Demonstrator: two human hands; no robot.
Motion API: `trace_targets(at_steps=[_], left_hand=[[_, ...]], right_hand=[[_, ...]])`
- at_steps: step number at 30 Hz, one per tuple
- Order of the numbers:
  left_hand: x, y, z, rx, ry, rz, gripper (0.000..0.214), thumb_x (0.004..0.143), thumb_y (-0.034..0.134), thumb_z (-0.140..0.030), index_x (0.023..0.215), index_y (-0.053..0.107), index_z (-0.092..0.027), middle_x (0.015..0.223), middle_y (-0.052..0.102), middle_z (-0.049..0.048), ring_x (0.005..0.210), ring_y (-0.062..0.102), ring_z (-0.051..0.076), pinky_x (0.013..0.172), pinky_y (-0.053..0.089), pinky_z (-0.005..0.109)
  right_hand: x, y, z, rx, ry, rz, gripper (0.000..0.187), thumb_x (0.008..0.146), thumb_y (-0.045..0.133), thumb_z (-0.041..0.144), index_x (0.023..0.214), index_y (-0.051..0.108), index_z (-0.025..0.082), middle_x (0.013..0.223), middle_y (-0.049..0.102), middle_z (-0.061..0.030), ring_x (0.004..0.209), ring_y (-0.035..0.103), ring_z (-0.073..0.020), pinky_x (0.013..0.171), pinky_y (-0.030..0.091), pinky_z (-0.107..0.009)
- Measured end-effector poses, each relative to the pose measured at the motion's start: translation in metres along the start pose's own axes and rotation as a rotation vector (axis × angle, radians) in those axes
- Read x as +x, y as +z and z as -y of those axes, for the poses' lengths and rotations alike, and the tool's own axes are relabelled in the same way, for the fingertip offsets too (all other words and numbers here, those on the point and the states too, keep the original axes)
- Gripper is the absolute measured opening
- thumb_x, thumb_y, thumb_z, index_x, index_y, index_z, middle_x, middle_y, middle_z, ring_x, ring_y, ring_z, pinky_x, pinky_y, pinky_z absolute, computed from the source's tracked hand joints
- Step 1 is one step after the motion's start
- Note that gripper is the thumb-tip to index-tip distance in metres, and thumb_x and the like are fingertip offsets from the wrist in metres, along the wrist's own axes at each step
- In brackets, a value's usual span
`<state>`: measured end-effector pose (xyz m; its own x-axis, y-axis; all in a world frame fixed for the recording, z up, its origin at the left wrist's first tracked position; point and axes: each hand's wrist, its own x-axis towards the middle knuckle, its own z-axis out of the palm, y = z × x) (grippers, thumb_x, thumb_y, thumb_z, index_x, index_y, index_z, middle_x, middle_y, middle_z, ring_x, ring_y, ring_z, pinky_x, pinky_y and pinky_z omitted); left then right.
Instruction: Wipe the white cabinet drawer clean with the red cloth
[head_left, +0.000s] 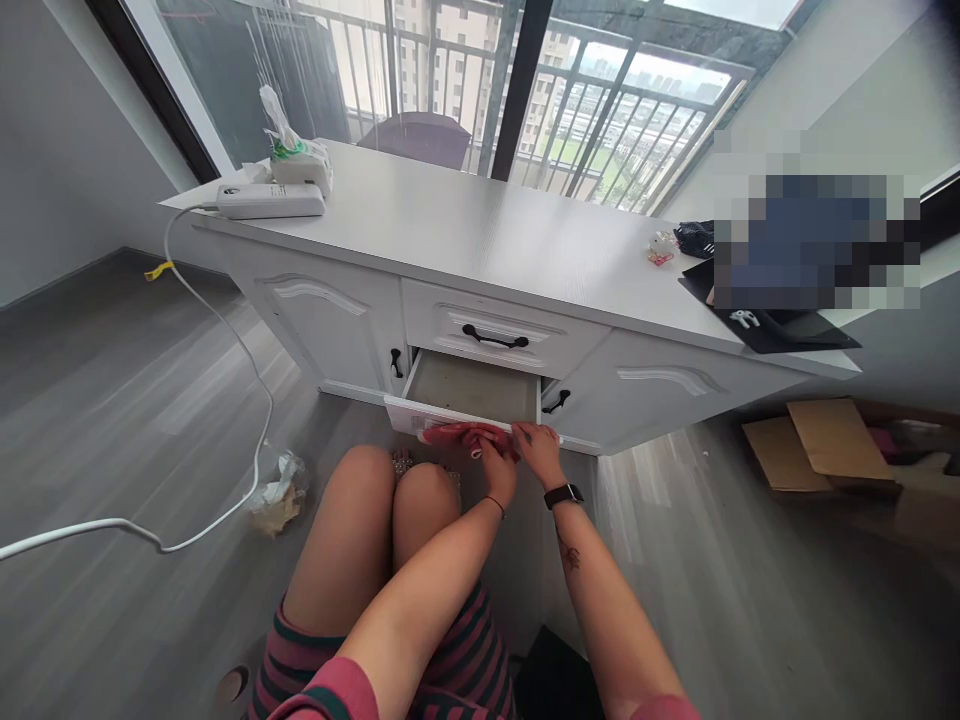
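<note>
We see both hands at the front edge of the open lower drawer [465, 388] of the white desk [480, 235]. A pink cloth [461, 434] lies along that front edge, its long axis running left to right. The left hand [497, 468] presses on the cloth's right end, fingers curled onto it. The right hand [538, 452] rests just beside it on the drawer front, fingers bent over the edge; whether they grip we cannot tell.

pink cloth [466, 435] | bunched, maybe damp | on front edge of open lower drawer [472, 388]
</note>
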<state>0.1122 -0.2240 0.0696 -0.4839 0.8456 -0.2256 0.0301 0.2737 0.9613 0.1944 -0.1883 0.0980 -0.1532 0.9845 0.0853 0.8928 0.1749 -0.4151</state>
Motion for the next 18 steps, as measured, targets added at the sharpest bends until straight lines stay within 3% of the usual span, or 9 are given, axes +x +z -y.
trace_targets(at_steps=[4, 7, 14, 18], left_hand=[[-0.014, 0.010, -0.003, -0.064, 0.007, 0.116, 0.033, 0.071, 0.049, 0.004, 0.090, 0.043, -0.021, 0.091, 0.064, 0.0060, 0.086, 0.064, 0.018, 0.081, 0.052, 0.033], [-0.011, -0.001, -0.006, -0.041, 0.017, 0.094, 0.036, 0.068, 0.050, 0.007, 0.091, 0.046, -0.020, 0.090, 0.065, 0.0054, 0.086, 0.064, 0.019, 0.082, 0.051, 0.033], [0.046, -0.077, -0.018, 0.079, -0.005, -0.311, 0.034, 0.074, 0.051, -0.002, 0.105, 0.050, -0.018, 0.106, 0.064, 0.0120, 0.103, 0.062, 0.024, 0.089, 0.047, 0.035], [0.069, -0.115, -0.018, 0.094, 0.016, -0.396, 0.041, 0.077, 0.050, -0.004, 0.115, 0.048, -0.018, 0.114, 0.063, 0.0123, 0.106, 0.062, 0.023, 0.090, 0.047, 0.034]], right_hand=[[0.001, -0.002, -0.001, -0.004, 0.005, 0.018, 0.039, 0.098, 0.035, 0.035, 0.098, 0.073, 0.024, 0.102, 0.073, -0.0044, 0.098, 0.062, -0.0204, 0.092, 0.034, -0.035], [0.001, -0.001, -0.002, -0.012, -0.001, 0.017, 0.039, 0.098, 0.035, 0.035, 0.100, 0.072, 0.024, 0.103, 0.073, -0.0044, 0.098, 0.062, -0.0204, 0.094, 0.033, -0.035], [-0.002, 0.004, -0.002, 0.001, 0.003, -0.015, 0.042, 0.099, 0.032, 0.039, 0.103, 0.071, 0.024, 0.104, 0.072, -0.0054, 0.100, 0.061, -0.0211, 0.098, 0.031, -0.038], [-0.002, 0.004, -0.001, 0.009, -0.009, -0.031, 0.041, 0.099, 0.033, 0.038, 0.102, 0.071, 0.022, 0.103, 0.072, -0.0054, 0.100, 0.061, -0.0216, 0.100, 0.030, -0.040]])
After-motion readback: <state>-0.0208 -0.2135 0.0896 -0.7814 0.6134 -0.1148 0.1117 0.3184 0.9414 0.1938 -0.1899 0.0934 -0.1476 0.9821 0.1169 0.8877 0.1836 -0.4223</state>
